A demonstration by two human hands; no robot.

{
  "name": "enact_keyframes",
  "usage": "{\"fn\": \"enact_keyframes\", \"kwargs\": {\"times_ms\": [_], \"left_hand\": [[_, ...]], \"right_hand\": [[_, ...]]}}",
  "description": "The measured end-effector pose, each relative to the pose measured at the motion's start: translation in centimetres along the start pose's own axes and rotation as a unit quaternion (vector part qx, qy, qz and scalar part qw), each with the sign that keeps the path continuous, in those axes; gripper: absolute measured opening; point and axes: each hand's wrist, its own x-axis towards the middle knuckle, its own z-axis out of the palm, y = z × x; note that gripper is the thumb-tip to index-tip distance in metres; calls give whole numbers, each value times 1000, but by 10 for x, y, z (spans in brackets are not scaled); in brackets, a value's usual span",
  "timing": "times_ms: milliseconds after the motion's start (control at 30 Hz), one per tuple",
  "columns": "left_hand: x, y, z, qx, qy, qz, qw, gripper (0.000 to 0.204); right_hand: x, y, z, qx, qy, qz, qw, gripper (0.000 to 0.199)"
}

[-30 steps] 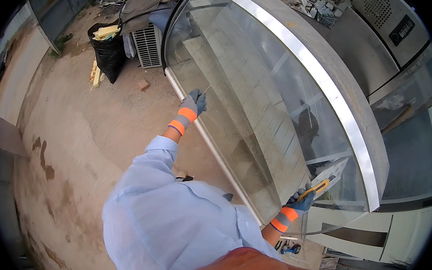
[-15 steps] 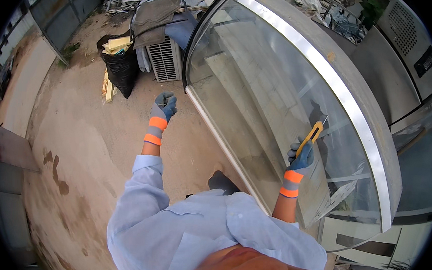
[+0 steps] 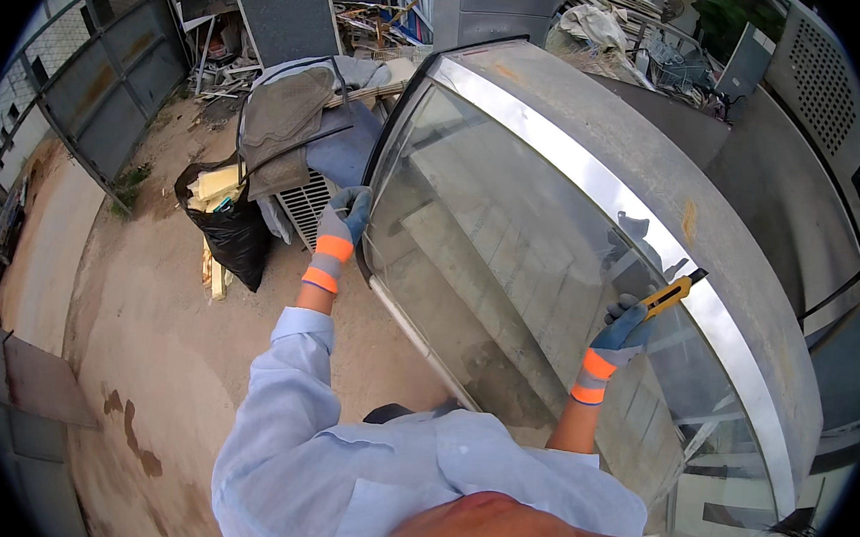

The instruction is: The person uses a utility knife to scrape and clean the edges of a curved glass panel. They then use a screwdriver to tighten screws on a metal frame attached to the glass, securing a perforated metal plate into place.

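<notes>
My right hand (image 3: 623, 327), in a grey-blue glove with orange bands, grips a yellow utility knife (image 3: 666, 299). The knife's dark tip lies across the shiny metal strip (image 3: 597, 165) along the top of a glass display case (image 3: 511, 244). The case's large pane is see-through, with pale shelves behind it. My left hand (image 3: 350, 213), gloved alike, is closed beside the black edge trim (image 3: 385, 131) at the case's left end. Its fingers are curled together; whether it touches the trim or holds something small, I cannot make out.
Left of the case, a black bag (image 3: 228, 239) with yellow foam pieces stands beside a slatted white unit (image 3: 303, 203) under grey mats (image 3: 286, 124). Scrap lies piled at the back. A steel appliance (image 3: 785, 184) stands to the right, a metal gate (image 3: 115, 67) far left.
My right hand has moved the knife up and right, onto the metal strip. My left hand has come closer to the case's black edge. The view has tilted up, showing more of the background.
</notes>
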Motion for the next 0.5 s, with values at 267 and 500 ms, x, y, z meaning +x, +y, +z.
{"fn": "enact_keyframes", "kwargs": {"times_ms": [267,500], "left_hand": [[146,-7,74,-24,-141,-22,989,36],[260,16,112,308,-144,112,934,74]], "right_hand": [[15,-16,19,-36,94,-16,995,44],[-39,-21,-39,-121,247,31,961,50]]}}
